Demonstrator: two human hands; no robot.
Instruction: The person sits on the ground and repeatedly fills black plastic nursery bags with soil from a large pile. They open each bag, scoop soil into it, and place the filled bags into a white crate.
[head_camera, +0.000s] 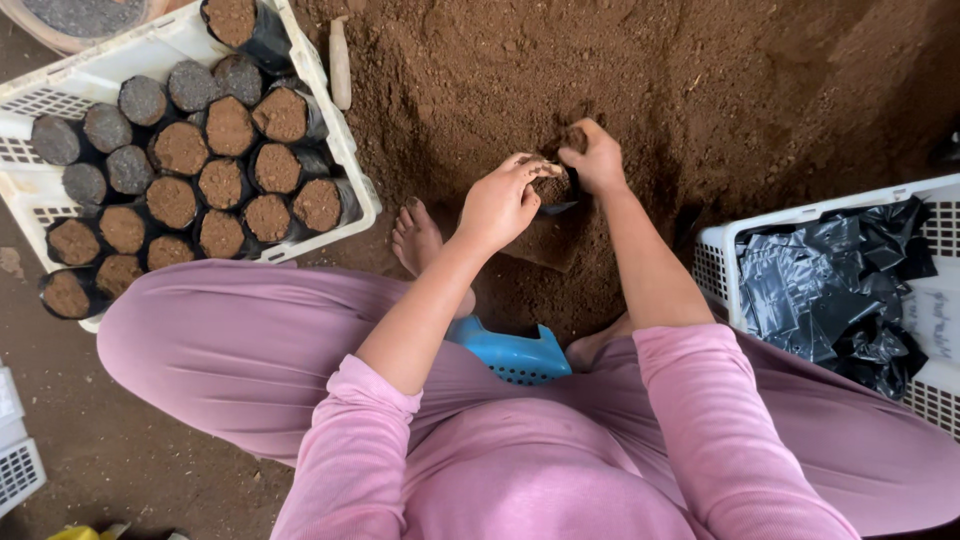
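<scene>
Fingers of the left hand (497, 203) curl together around the rim of a small black bag (553, 190), pinching it upright, while the right hand (597, 158) closes on a clump of soil and presses it down into the bag's mouth. Both hands meet over the bag, which stands at the foot of the soil heap (700, 80), just ahead of a bare foot (417, 235).

Judging by what lies about, the work looks well under way but far from over. To the left, a white crate (345, 150) holds many filled bags (222, 183) packed side by side in rows, each topped with brown or greyish soil — a couple more lie on their sides at its near edge. To the right, a second white crate (715, 265) holds a heap of empty bags (830, 285), flat and crumpled, so plenty appear to be left to fill. The heap itself is large and hardly dented.

As for the bag in hand — thin glossy black plastic, mostly hidden by the fingers, with soil showing at or near its mouth. It seems close to full, though its sides cannot be seen well enough to be sure. A blue plastic seat (510, 355) shows between the knees.
</scene>
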